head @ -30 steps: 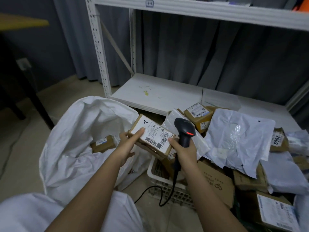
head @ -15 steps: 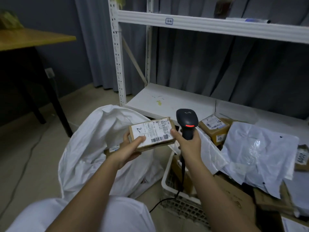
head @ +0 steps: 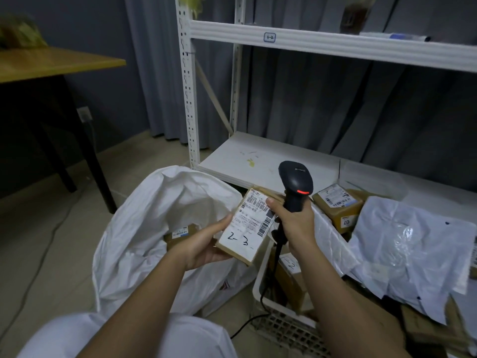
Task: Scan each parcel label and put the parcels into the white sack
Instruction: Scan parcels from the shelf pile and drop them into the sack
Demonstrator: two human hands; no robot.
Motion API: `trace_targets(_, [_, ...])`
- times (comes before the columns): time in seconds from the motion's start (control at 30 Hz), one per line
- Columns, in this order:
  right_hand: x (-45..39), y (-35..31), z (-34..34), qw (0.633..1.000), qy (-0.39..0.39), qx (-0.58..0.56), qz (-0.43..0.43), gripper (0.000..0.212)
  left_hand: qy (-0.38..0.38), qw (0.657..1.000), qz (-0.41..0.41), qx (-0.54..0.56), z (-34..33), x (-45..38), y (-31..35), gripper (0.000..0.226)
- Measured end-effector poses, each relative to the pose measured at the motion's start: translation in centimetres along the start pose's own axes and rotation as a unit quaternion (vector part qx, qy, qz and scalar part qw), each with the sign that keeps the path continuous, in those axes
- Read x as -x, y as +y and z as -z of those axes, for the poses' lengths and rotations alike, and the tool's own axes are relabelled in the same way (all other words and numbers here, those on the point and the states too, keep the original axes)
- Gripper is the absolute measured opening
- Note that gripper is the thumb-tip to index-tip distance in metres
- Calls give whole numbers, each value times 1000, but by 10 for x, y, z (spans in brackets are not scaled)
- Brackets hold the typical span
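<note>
My left hand grips the small cardboard parcel from below, label up, right over the open mouth of the white sack. My right hand is wrapped round the handle of the black scanner, its red light glowing, and my thumb touches the parcel's far edge. The scanner head points up and away from the label, so I can't say whether this one has been read. One brown parcel already lies down inside the sack, so I'd call this an early stage. Plenty is left: boxes wait in the white crate by my right arm, another labelled box sits behind it, and grey mailer bags are heaped to the right.
</note>
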State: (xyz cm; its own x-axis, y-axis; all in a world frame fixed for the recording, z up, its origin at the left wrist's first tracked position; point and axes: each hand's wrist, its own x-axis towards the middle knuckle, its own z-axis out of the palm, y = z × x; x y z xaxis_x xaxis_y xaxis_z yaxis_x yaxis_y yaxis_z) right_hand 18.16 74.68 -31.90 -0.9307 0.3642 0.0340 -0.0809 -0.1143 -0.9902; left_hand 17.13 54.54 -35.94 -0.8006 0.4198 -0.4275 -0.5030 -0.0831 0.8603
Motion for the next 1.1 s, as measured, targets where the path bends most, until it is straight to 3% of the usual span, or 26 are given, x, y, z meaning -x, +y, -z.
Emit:
trace_targets(0.13, [-6, -8, -1, 999, -19, 16, 27, 42, -27, 999, 1, -31, -3, -5, 5, 55])
trace_targets(0.3, [-12, -15, -2, 997, -53, 43, 31, 48, -14, 991, -19, -128, -7, -18, 12, 91])
trace_targets(0.47, [-20, -20, -6, 996, -69, 46, 33, 50, -33, 991, -8, -132, -9, -23, 12, 71])
trace_targets(0.6, [-19, -18, -9, 997, -40, 54, 32, 37, 45, 987, -31, -149, -5, -21, 12, 71])
trace_targets(0.7, [-14, -19, -6, 997, -24, 64, -22, 19, 115, 981, -66, -143, 3, -20, 18, 71])
trace_targets(0.83, [7, -18, -5, 984, -96, 120, -91, 16, 186, 973, -101, -90, 6, -17, 30, 37])
trace_targets(1.0, [31, -20, -4, 973, -171, 137, -71, 23, 228, 954, -123, -153, 13, -12, 45, 42])
trace_targets(1.1, [37, -20, -5, 966, -182, 162, -90, 35, 238, 950, -128, -160, 18, -8, 50, 33])
